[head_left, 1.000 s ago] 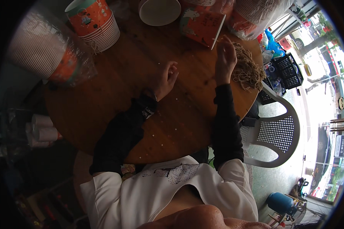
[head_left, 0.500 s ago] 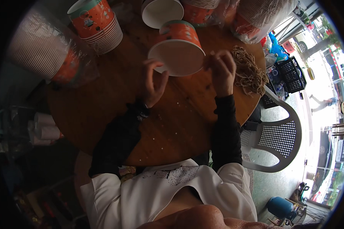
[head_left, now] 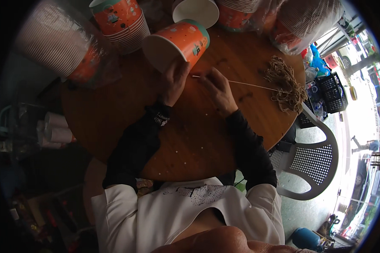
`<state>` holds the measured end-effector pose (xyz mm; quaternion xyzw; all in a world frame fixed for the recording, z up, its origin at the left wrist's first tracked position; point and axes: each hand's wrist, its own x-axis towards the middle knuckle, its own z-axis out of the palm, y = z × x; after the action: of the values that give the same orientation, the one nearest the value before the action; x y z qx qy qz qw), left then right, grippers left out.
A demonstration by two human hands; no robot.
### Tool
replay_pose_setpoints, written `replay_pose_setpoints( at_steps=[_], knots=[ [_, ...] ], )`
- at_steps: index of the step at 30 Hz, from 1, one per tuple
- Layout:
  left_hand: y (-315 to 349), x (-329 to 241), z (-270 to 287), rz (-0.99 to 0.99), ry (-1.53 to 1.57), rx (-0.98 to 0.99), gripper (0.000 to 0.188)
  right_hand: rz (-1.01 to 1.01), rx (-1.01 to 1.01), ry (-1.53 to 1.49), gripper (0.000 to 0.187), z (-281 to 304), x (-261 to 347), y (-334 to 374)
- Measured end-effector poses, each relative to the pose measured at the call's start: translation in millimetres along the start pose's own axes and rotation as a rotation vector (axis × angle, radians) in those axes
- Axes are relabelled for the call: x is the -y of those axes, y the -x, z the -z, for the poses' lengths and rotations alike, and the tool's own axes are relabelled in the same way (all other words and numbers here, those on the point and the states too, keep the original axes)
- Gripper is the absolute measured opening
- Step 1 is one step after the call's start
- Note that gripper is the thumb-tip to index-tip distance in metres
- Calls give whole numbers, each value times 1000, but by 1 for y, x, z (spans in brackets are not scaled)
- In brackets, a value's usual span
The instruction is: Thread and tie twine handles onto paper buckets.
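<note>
An orange paper bucket with a pale green base band lies tilted on its side, its white mouth toward the left and me. My left hand is closed on the bucket's lower rim; the thumb is partly hidden. Just to the right, my right hand pinches a thin string. A short end pokes out left of the fingers, near the bucket's rim. From the other side the string runs taut to a tangled heap of tan strings at the table's right edge.
The round wooden table carries a stack of orange buckets, a plastic-wrapped stack at left, another bucket and a wrapped stack at the back. A grey plastic chair and a black crate stand to the right.
The bucket has swung round, its mouth now facing left, and my left hand has closed on its rim. My right hand has moved left and down, drawing a string from the heap.
</note>
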<state>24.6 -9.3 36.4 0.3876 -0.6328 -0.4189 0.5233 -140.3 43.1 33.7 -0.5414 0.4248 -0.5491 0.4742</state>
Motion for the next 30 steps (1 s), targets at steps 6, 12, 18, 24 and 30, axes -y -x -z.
replay_pose_setpoints(
  at_steps=[6, 12, 18, 24, 30],
  knots=[
    [2, 17, 12, -312, -493, 87, 21, 315, -177, -66, 6, 13, 9, -9],
    [2, 2, 5, -519, -735, 149, 33, 253, -217, -82, 7, 13, 13, -6],
    [-4, 14, 14, -574, -717, 105, 34, 153, -31, -9, 8, -20, 0, 5],
    [4, 13, 15, -99, -533, 110, 21, 191, -150, 135, 12, -22, 3, 7],
    [1, 30, 7, -350, -390, 71, 17, 60, -221, 168, 13, -14, 4, 5]
  ],
)
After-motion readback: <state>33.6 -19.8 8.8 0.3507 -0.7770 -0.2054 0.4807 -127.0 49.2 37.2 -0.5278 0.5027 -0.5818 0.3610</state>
